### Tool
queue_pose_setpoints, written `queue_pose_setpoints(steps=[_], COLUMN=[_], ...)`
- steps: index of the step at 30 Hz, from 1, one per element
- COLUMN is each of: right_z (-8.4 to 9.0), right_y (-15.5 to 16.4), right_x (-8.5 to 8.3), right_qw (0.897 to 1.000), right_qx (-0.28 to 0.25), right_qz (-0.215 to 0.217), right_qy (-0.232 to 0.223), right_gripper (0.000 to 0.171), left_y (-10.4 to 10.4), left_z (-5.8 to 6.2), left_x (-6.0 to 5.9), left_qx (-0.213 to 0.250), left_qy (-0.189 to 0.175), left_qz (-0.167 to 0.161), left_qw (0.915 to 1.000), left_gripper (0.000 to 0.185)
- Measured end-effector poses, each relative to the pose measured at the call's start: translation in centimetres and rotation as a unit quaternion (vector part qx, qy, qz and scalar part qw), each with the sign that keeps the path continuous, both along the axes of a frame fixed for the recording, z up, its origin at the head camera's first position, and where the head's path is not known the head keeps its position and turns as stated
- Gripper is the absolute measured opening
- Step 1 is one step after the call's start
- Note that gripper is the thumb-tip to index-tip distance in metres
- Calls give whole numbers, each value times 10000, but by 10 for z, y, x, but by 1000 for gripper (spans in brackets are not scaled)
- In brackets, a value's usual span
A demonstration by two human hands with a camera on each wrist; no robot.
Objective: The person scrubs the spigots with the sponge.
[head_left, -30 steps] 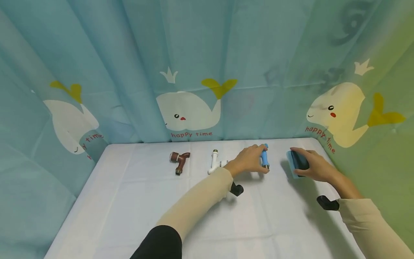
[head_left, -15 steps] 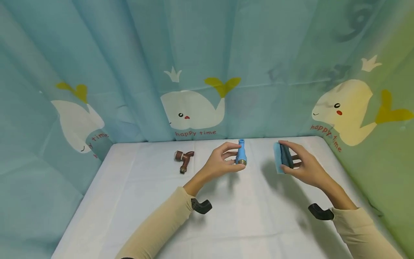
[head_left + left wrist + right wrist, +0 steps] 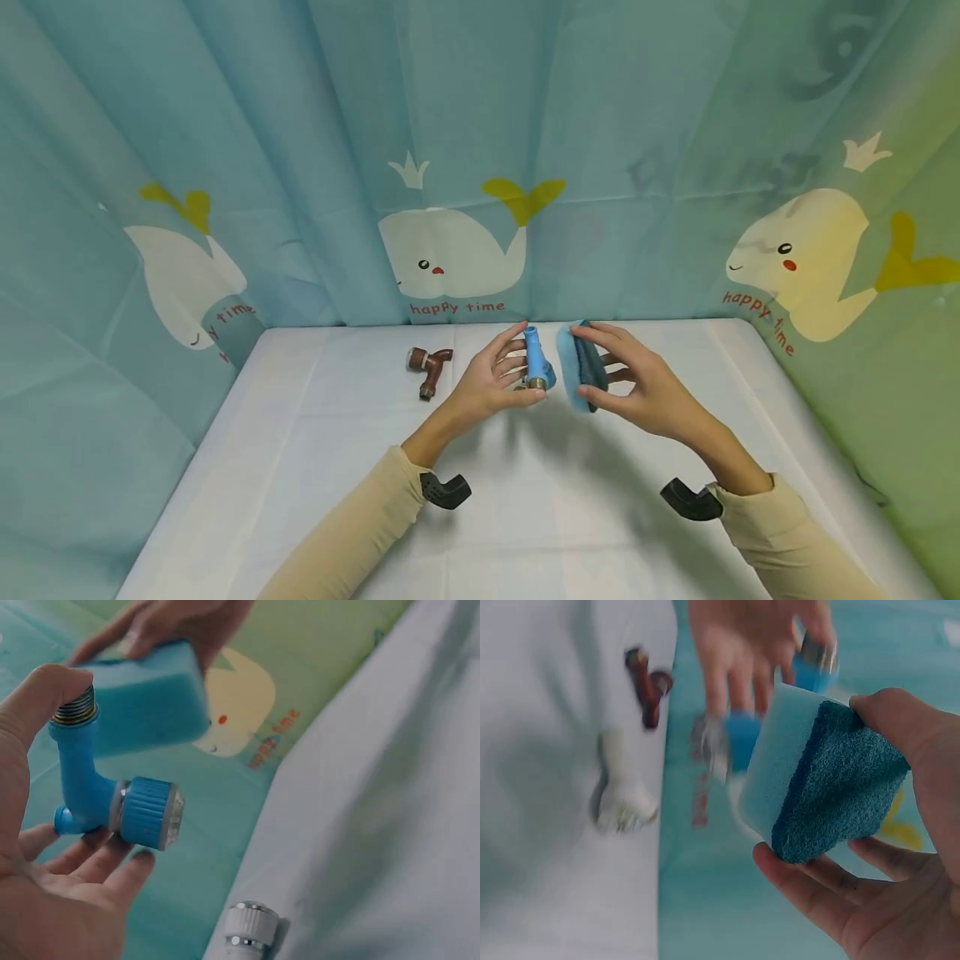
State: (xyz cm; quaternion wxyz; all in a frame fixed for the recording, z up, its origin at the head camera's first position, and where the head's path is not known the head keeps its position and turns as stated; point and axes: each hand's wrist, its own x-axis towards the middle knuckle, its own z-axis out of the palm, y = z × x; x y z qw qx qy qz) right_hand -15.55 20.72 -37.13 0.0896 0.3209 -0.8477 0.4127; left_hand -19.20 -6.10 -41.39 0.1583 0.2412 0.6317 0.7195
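Note:
My left hand (image 3: 483, 383) holds a blue plastic tap (image 3: 535, 358) above the table, between the thumb at its threaded end and the fingers at its other end. In the left wrist view the tap's ribbed knob (image 3: 148, 812) points to the right. My right hand (image 3: 648, 383) grips a sponge (image 3: 591, 367) with a light blue foam side and a dark, rough scouring side. The foam side (image 3: 775, 754) faces the blue tap. The sponge is close to the tap; whether they touch I cannot tell.
A brown tap (image 3: 429, 368) lies on the white-covered table (image 3: 315, 467), left of my hands. The white tap (image 3: 622, 787) lies near it, mostly hidden by my left hand in the head view. A whale-print curtain (image 3: 300, 167) stands behind the table.
My left hand has lifted the blue tap off the table and carried it left. My right hand has brought the sponge leftward, close to the tap.

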Motion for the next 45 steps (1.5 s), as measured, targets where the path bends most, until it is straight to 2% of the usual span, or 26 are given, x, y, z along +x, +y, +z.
queue_pose_setpoints(steps=[3,5,10,15,18,21,25,27,29,32,36,39,41,45], right_z=[5,5,1,5,4,3,4,4,4,5,2,-2,-3,-4], right_y=[-16,-20,-18,-22,-24,-22,-23,-24,-25,-26,-30,-29,-28,-32], right_x=[4,4,1,6,7,7,10,12,13,17,21,21,21,23], right_qw=[9995,9988,9954,9983,9978,9983,9984,9970,9949,9936,9930,9911,9916,9938], right_qx=[-33,161,705,235,460,522,386,565,742,710,718,918,858,561], right_qz=[288,371,61,373,332,118,382,402,195,79,231,-64,-182,173], right_qy=[125,285,644,389,354,240,174,352,661,876,910,963,954,939], right_gripper=[76,75,75,74,71,71,72,72,73,75,73,73,75,74], left_y=[0,0,-2,-5,-9,-11,-14,-15,-16,-17,-17,-18,-19,-21], left_z=[2,4,7,7,6,6,9,10,11,11,10,9,7,6], left_x=[3,7,15,17,19,19,20,21,22,24,26,29,31,31], left_qx=[146,200,237,266,169,104,149,197,200,241,237,224,249,339], left_qy=[164,300,562,859,998,1027,1063,996,909,843,920,899,866,898], left_qz=[-130,-197,-213,-29,54,109,188,157,110,80,62,-4,-19,-7], left_qw=[9997,9992,9979,9959,9948,9946,9940,9947,9956,9961,9955,9957,9959,9954], left_gripper=[100,99,90,73,64,61,61,60,59,60,60,59,59,60])
